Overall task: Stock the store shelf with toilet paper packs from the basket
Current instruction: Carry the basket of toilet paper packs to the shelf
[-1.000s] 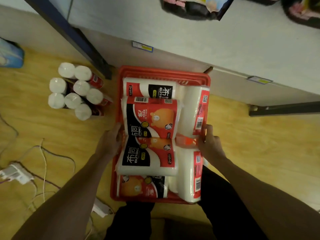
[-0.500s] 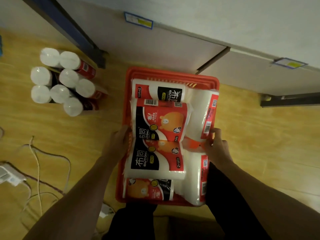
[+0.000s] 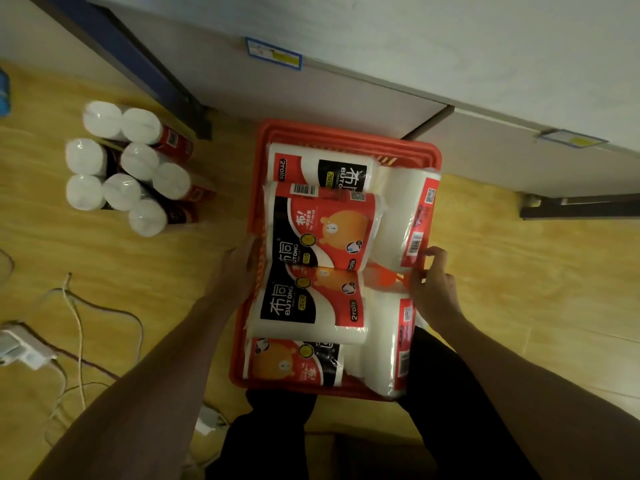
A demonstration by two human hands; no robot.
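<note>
A red plastic basket (image 3: 346, 140) sits on the wooden floor in front of the white store shelf (image 3: 381, 46). It is full of red, black and white toilet paper packs; one pack (image 3: 322, 230) lies on top, with another (image 3: 311, 303) just below it. My left hand (image 3: 239, 268) presses against the basket's left rim, its fingers hidden behind the packs. My right hand (image 3: 433, 282) curls at the right rim, beside a pack lying on its side (image 3: 408, 216) and the folded orange handle (image 3: 391, 278).
Several more toilet paper packs (image 3: 131, 168) stand upright on the floor to the left. A power strip (image 3: 20, 348) and loose cables (image 3: 76, 323) lie at lower left. A blue shelf upright (image 3: 138, 64) and a dark foot bar (image 3: 581, 207) flank the basket. My legs are below it.
The view has dipped, so the shelf's upper goods are out of sight. Both hands stay at the basket's sides; the right fingers have spread slightly.
</note>
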